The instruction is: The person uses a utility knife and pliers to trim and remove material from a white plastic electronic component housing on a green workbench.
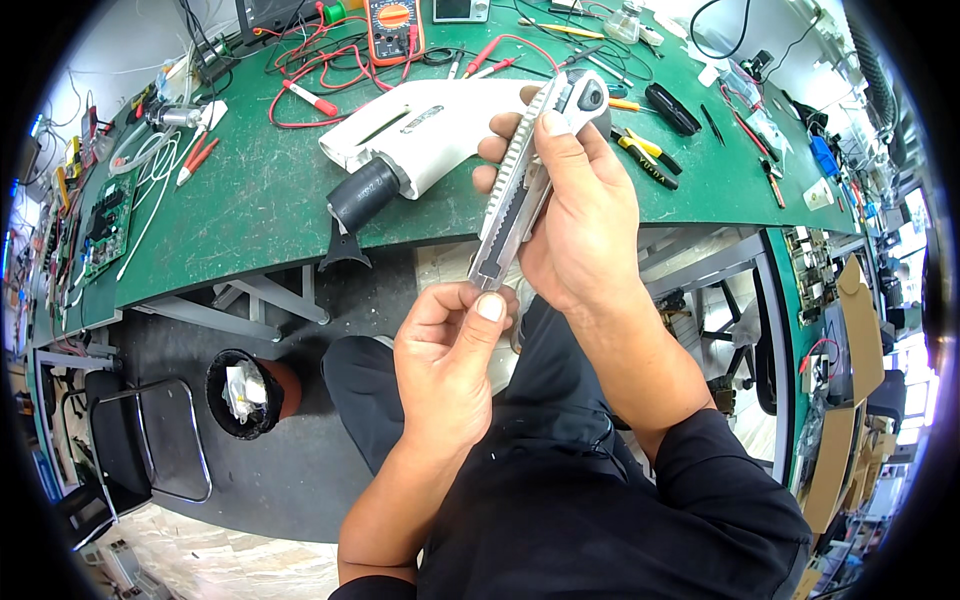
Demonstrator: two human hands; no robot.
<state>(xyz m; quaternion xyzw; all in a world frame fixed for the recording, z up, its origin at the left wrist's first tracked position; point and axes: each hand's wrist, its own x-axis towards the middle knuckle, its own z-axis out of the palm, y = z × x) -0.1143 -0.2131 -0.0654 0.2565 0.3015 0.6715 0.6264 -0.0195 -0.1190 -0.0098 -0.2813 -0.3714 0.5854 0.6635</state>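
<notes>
A silver-grey snap-off utility knife (515, 205) slants in front of my chest, its tip low and to the left. My right hand (590, 200) wraps round the knife's upper body, thumb on top near the round knob. At the lower end, my left hand (450, 350) pinches the tip between thumb and forefinger; whether bare blade lies under the thumb is hidden. Just beyond the knife, a white handheld appliance with a black nozzle (362, 195) lies at the front edge of the green-topped workbench (255, 225).
A multimeter (396, 30) with red and black leads stands at the back. Right of my hands lie yellow-and-black pliers (648, 158) and a black case (672, 108). A green circuit board (108, 222) sits at far left. Below are a waste bin (245, 395) and a chair (120, 440).
</notes>
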